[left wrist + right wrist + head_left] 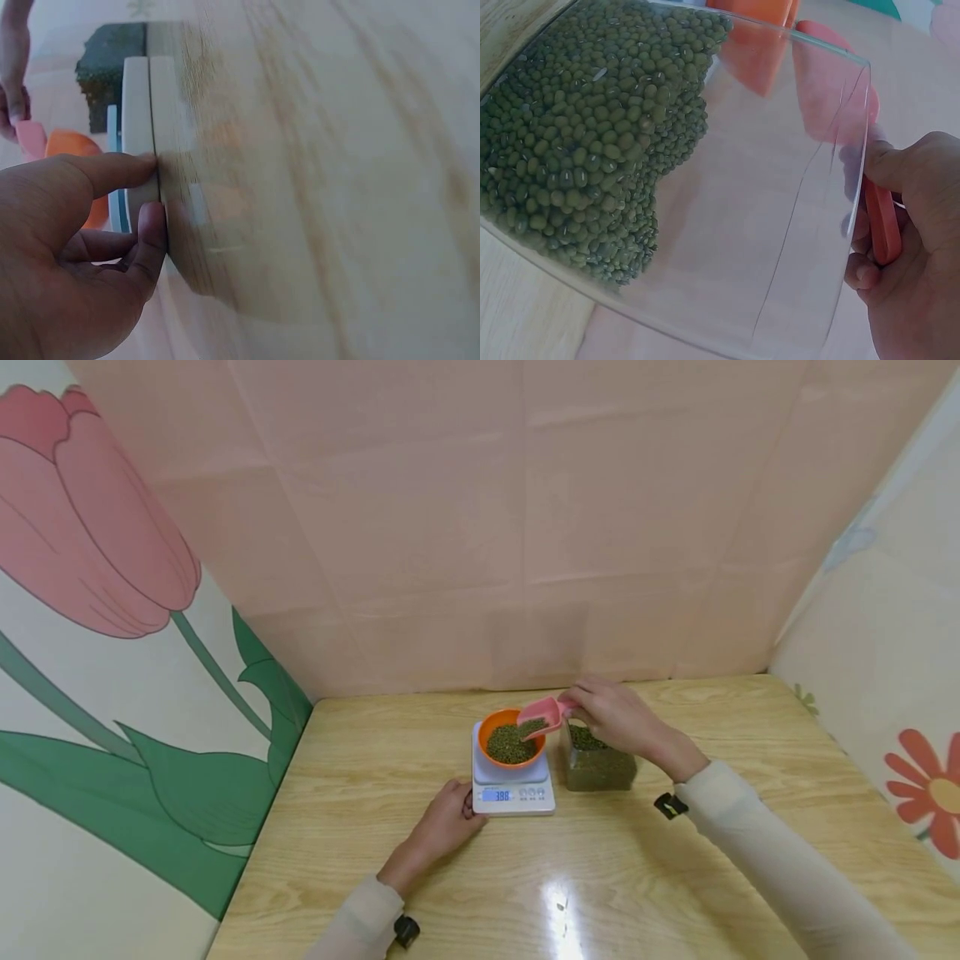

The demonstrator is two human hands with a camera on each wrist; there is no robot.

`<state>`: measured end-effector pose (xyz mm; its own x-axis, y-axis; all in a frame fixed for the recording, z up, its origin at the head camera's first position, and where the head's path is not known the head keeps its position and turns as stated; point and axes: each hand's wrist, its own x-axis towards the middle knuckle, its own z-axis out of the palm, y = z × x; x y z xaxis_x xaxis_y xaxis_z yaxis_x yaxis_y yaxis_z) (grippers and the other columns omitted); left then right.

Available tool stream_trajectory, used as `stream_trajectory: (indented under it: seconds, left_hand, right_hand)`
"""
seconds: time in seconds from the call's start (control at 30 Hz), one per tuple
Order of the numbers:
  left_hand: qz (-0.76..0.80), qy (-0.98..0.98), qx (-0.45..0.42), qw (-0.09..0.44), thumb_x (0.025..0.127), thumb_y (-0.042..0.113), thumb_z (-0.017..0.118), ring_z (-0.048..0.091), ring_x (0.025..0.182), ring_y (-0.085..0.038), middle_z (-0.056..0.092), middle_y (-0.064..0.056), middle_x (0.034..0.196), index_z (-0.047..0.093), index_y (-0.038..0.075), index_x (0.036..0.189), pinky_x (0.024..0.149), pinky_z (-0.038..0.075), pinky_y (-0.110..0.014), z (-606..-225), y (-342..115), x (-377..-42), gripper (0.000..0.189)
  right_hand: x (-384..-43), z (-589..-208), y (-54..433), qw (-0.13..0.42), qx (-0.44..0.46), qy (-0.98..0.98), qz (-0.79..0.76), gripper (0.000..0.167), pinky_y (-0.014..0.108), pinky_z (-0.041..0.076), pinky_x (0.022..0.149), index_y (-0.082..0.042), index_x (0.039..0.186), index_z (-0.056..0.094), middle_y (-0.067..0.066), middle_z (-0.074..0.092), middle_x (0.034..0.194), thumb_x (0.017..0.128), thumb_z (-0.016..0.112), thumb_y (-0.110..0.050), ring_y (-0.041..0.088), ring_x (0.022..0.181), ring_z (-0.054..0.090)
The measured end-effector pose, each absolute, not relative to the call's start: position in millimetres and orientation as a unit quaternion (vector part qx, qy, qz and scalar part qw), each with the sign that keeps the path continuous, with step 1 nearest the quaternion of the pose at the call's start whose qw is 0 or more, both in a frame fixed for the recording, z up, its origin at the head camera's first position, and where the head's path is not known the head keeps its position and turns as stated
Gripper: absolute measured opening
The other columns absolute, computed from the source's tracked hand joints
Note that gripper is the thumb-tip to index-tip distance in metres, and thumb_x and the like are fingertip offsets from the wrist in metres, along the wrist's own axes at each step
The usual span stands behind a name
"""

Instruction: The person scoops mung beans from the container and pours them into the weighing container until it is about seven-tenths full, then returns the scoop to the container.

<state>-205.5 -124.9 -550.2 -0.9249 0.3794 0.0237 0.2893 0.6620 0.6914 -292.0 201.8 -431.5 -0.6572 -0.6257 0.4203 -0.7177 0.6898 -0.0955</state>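
Observation:
A white kitchen scale [487, 773] with a lit display stands on the table. On it sits an orange bowl [483, 737] holding green mung beans [510, 747]. My left hand [444, 820] holds the scale's front left corner; in the left wrist view its thumb and curled fingers touch the scale's edge [137, 97]. My right hand [613, 712] grips the handle [885, 229] of a pink scoop [542, 713]. The scoop tilts over the bowl's right rim, with mung beans near its mouth. A clear container [600, 773] of mung beans stands right of the scale, under my right hand.
The wood-grain table [360, 760] ends at a pink-covered wall [420, 543] close behind the bowl. Side panels with painted flowers [97, 518] stand left and right. A few small specks [561, 906] lie near the table's front, in a patch of glare.

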Motion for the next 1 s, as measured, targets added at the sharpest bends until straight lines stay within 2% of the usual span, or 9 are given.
stream_trajectory:
  seconds: [0.27,1.0]
  left_hand:
    - [0.369,0.909,0.185,0.058,0.097,0.015,0.078,0.042,0.084,-0.012,0.050,-0.003,0.087,0.071,0.009,0.120,0.066,0.035,-0.021,-550.1,-124.7,-205.1,0.026]
    - [0.367,0.910,0.184,0.056,0.095,0.014,0.080,0.043,0.084,-0.012,0.051,-0.003,0.087,0.071,0.009,0.120,0.066,0.036,-0.021,-548.7,-124.6,-204.4,0.027]
  right_hand:
    - [-292.0,-430.4,201.1,0.175,0.375,-0.902,0.123,0.016,0.041,0.060,0.081,-0.005,0.113,0.075,0.007,0.073,0.105,0.099,0.076,-0.014,0.024,0.094,0.069]
    - [-289.6,-426.2,201.4,0.194,0.387,-0.895,0.107,0.015,0.044,0.060,0.082,-0.003,0.109,0.074,0.009,0.073,0.103,0.099,0.076,-0.014,0.027,0.093,0.069]
